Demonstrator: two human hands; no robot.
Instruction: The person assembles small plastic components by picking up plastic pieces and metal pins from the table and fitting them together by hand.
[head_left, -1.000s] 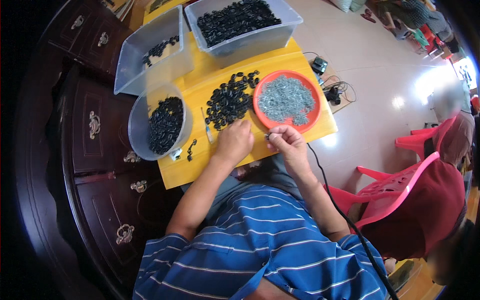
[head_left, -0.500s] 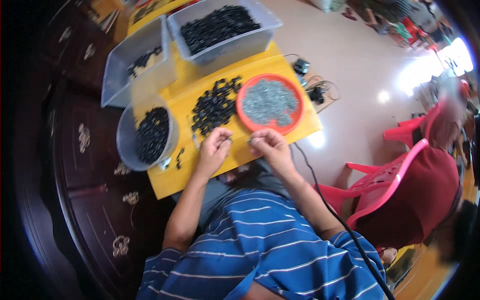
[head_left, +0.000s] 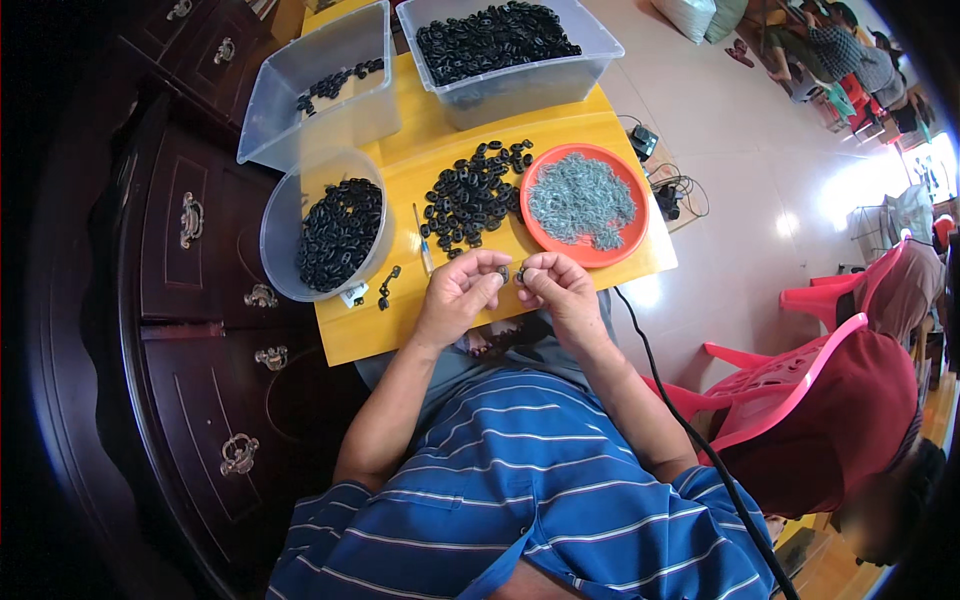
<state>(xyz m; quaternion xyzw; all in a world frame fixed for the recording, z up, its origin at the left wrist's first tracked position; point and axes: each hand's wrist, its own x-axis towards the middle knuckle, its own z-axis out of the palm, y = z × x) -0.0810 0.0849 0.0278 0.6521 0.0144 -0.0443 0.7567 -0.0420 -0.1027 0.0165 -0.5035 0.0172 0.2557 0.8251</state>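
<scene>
Above the front edge of the yellow table, my left hand [head_left: 463, 292] pinches a small black oval piece [head_left: 503, 272] between thumb and fingers. Just beside it, my right hand [head_left: 562, 292] pinches another small dark piece [head_left: 520, 274]. The two pieces are close, with a narrow gap between them. Beyond my hands lies a loose pile of black oval pieces [head_left: 470, 195]. An orange-red plate [head_left: 570, 253] to its right holds a heap of small silvery metal parts [head_left: 583, 200]. Fingers partly hide both held pieces.
A round clear tub [head_left: 275, 240] of black pieces stands left. Two clear bins [head_left: 265, 130] [head_left: 500, 100] with black pieces stand behind. A thin screwdriver [head_left: 424, 240] and a few joined black pieces [head_left: 388, 288] lie on the table [head_left: 375, 335]. A black cable [head_left: 650, 360] hangs right, near pink chairs [head_left: 780, 375].
My hands have drawn closer together, bringing the two pinched pieces nearly side by side. The head view has shifted, so the table and containers appear further right and higher.
</scene>
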